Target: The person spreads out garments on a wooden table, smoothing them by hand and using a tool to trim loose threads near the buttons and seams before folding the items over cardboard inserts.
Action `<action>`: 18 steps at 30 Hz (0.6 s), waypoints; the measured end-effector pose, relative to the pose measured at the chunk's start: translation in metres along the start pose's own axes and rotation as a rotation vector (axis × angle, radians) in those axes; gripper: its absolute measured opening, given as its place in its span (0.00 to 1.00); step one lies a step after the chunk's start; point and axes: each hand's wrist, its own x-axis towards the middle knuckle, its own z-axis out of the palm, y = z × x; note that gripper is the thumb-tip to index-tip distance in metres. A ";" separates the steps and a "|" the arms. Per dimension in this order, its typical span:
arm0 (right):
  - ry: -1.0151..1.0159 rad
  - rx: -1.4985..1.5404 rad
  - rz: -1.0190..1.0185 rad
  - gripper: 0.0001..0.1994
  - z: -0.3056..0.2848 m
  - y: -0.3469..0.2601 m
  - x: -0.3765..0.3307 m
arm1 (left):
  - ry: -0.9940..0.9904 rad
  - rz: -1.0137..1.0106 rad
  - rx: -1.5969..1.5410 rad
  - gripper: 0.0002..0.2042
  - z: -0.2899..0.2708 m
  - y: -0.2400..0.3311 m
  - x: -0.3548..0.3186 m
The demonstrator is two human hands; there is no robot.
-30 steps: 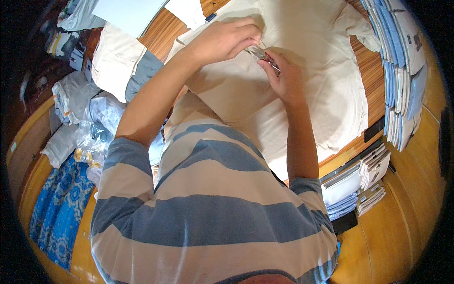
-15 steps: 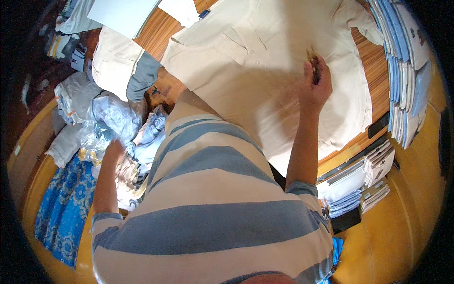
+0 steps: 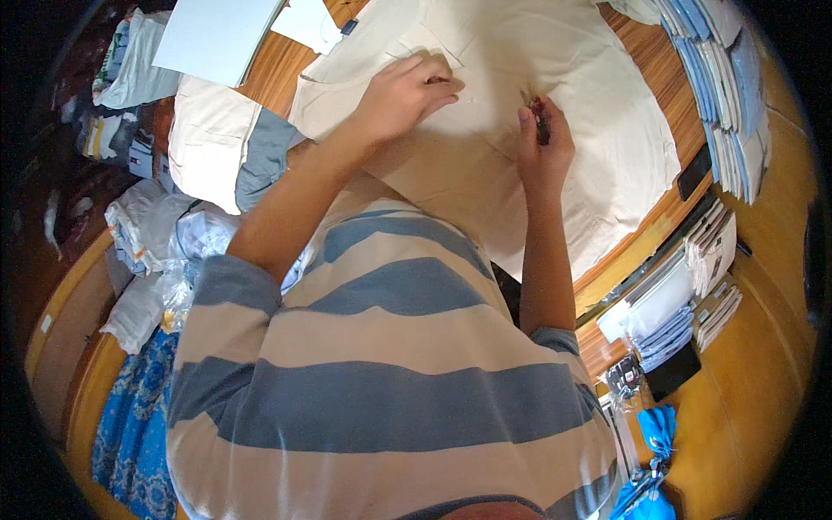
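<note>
From left, we see a left hand (image 3: 400,100) with its grip half-curled over the cream garment (image 3: 477,156), whether around anything we cannot tell, and a right hand (image 3: 548,154) with its grip wrapped around a small dark tool (image 3: 542,130) above that garment, spread across the wood-grain tabletop (image 3: 663,74) beside folded clothes (image 3: 719,95).

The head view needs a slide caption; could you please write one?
Left hand over a cream garment spread on a wood-grain table, while the right hand grips a small pointed tool.

The bare left hand (image 3: 406,97) has fingers curled inward; the bare right hand (image 3: 548,152) grips, thumb pointing far.
</note>
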 end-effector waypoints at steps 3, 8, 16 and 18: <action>0.046 0.065 -0.011 0.15 -0.003 0.007 -0.002 | -0.038 0.081 -0.010 0.10 0.003 -0.022 0.003; 0.045 0.037 -0.009 0.15 -0.009 0.011 -0.004 | -0.066 0.107 -0.011 0.06 -0.007 -0.023 0.010; -0.120 -0.008 0.011 0.16 -0.010 0.006 0.000 | -0.275 0.100 0.096 0.05 -0.021 -0.028 0.028; -0.186 -0.051 -0.002 0.17 -0.005 0.000 0.001 | -0.266 0.107 0.110 0.06 -0.022 -0.027 0.029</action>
